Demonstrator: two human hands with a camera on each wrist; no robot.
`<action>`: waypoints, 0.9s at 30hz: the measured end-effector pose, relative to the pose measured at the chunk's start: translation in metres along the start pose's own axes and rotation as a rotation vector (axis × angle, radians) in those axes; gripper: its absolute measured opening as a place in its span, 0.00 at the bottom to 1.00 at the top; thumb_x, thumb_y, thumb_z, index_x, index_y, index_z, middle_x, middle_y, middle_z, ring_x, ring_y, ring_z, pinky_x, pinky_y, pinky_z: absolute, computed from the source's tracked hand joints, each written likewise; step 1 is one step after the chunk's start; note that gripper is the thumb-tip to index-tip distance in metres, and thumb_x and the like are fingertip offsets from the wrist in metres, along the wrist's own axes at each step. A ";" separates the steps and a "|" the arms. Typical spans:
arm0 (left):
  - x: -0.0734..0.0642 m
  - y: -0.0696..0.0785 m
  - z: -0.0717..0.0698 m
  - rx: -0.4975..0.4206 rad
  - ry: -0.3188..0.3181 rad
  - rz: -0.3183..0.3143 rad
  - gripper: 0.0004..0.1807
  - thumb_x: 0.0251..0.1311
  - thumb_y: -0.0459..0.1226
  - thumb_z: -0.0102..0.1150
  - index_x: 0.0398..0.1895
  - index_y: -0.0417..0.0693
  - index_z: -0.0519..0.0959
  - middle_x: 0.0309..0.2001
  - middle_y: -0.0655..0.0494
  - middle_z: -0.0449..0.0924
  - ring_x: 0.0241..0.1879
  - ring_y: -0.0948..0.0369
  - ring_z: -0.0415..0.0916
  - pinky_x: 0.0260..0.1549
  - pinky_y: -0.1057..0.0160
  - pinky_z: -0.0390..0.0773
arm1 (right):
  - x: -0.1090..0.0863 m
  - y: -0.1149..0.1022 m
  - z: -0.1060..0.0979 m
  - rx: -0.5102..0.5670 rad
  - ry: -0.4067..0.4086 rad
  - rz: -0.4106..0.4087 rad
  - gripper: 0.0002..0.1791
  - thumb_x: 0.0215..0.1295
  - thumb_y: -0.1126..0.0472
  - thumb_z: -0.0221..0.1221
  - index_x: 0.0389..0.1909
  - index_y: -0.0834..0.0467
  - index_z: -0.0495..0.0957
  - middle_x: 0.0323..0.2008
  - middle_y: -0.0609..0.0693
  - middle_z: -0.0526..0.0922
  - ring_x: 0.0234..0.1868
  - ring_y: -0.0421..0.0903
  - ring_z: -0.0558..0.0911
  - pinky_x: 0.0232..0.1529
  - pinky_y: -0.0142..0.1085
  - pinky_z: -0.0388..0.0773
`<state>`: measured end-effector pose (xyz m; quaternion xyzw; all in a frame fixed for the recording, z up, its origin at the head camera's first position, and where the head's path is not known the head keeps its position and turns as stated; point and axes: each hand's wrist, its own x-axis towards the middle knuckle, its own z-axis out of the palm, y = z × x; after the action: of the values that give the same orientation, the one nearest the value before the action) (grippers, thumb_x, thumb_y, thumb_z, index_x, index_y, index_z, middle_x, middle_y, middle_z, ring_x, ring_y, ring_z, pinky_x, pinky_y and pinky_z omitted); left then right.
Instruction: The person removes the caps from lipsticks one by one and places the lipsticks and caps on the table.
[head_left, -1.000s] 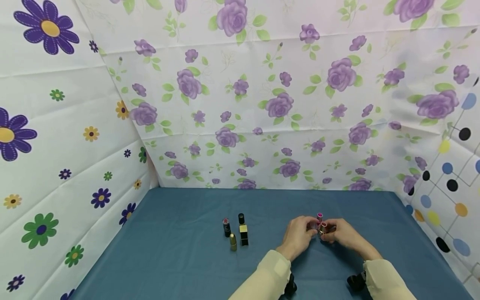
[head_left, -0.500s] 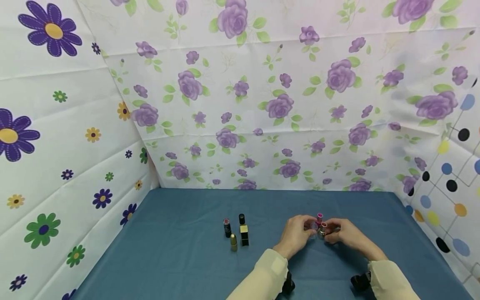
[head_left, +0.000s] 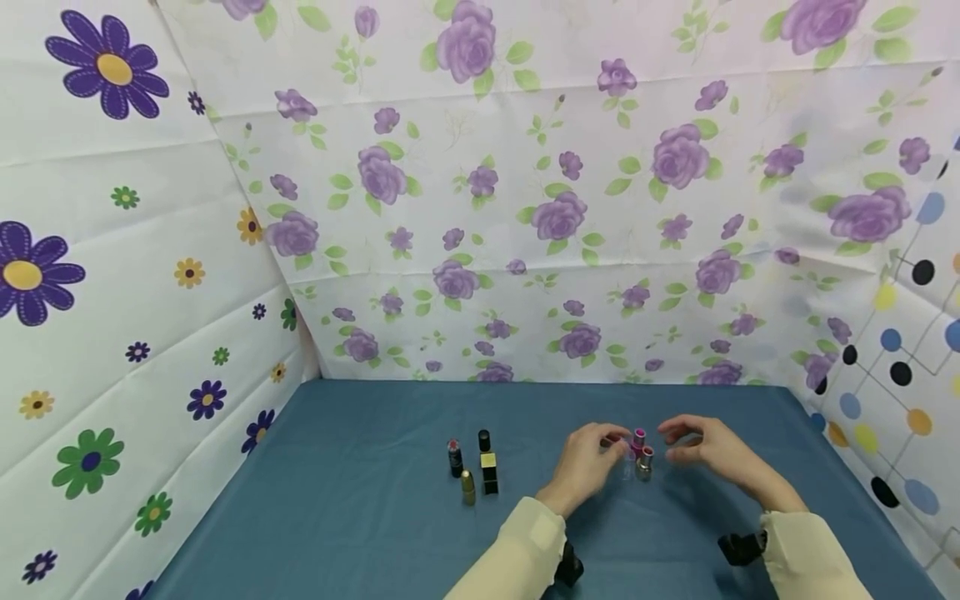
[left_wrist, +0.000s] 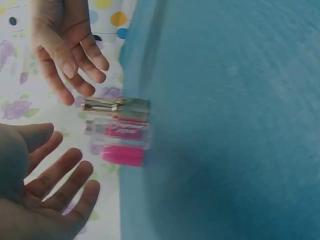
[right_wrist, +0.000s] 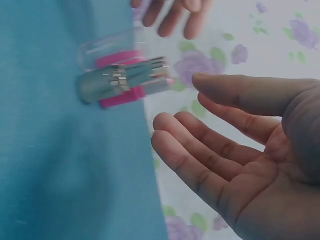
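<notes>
A small cluster of upright lipsticks stands between my two hands on the blue cloth. It holds a shiny metallic lipstick (head_left: 643, 464), a pink one (head_left: 638, 438) behind it, and a clear tube (left_wrist: 145, 132) beside them; a bright pink piece (left_wrist: 122, 156) shows too. My left hand (head_left: 585, 465) hovers just left of the cluster, fingers loosely bent and apart from it. To the right, my right hand (head_left: 708, 450) is spread, its palm (right_wrist: 255, 185) facing the lipsticks with nothing in it. Neither hand holds anything.
Left of centre stands another group: a black tube with a reddish top (head_left: 454, 458), a gold bullet-shaped lipstick (head_left: 468, 487), a black-and-gold block-like tube (head_left: 489, 473) and a black one (head_left: 483, 440) behind. Flowered cloth (head_left: 480, 208) hangs behind the blue table (head_left: 360, 517).
My fingers have let go of the clustered lipsticks. The right hand has drawn away to the right, and the left has eased back slightly left. The lipsticks stay standing in place.
</notes>
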<state>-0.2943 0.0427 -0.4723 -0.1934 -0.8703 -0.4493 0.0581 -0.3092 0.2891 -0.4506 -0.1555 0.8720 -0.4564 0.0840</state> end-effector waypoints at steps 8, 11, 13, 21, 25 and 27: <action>-0.002 0.005 -0.018 -0.040 -0.022 -0.021 0.12 0.77 0.45 0.57 0.53 0.59 0.88 0.43 0.69 0.81 0.45 0.70 0.79 0.44 0.65 0.81 | -0.002 -0.018 -0.005 0.005 0.042 -0.052 0.23 0.76 0.55 0.63 0.65 0.64 0.76 0.59 0.65 0.79 0.52 0.55 0.84 0.52 0.55 0.83; -0.003 0.005 -0.020 -0.051 -0.033 -0.039 0.11 0.77 0.45 0.58 0.52 0.60 0.88 0.43 0.70 0.81 0.45 0.70 0.79 0.43 0.65 0.81 | -0.003 -0.024 -0.004 0.017 0.069 -0.066 0.22 0.78 0.56 0.61 0.66 0.63 0.76 0.60 0.65 0.79 0.53 0.56 0.84 0.52 0.53 0.84; -0.004 0.005 -0.021 -0.059 -0.039 -0.048 0.11 0.77 0.45 0.58 0.52 0.60 0.88 0.43 0.71 0.81 0.46 0.71 0.79 0.43 0.65 0.81 | -0.003 -0.027 -0.003 0.022 0.084 -0.081 0.22 0.78 0.55 0.60 0.66 0.63 0.76 0.61 0.65 0.79 0.55 0.58 0.84 0.52 0.52 0.84; -0.006 0.010 -0.032 -0.088 -0.041 -0.066 0.12 0.78 0.44 0.56 0.53 0.60 0.88 0.48 0.68 0.82 0.49 0.68 0.79 0.48 0.62 0.82 | 0.002 -0.034 0.007 0.035 0.117 -0.107 0.22 0.78 0.55 0.60 0.66 0.60 0.77 0.63 0.63 0.79 0.58 0.58 0.82 0.55 0.56 0.81; -0.006 0.006 -0.037 -0.105 -0.034 -0.065 0.12 0.79 0.45 0.56 0.54 0.61 0.88 0.51 0.66 0.82 0.50 0.67 0.79 0.50 0.60 0.82 | 0.002 -0.035 0.010 0.046 0.124 -0.114 0.24 0.78 0.52 0.60 0.67 0.60 0.76 0.64 0.61 0.79 0.62 0.60 0.80 0.58 0.58 0.79; -0.006 0.003 -0.040 -0.109 -0.024 -0.061 0.12 0.79 0.45 0.55 0.54 0.61 0.88 0.52 0.65 0.82 0.50 0.66 0.79 0.49 0.60 0.82 | 0.002 -0.037 0.011 0.056 0.121 -0.119 0.25 0.78 0.51 0.60 0.68 0.60 0.75 0.65 0.61 0.78 0.64 0.61 0.78 0.59 0.60 0.78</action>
<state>-0.2906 0.0100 -0.4480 -0.1750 -0.8506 -0.4953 0.0231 -0.3010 0.2606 -0.4264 -0.1766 0.8516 -0.4934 0.0081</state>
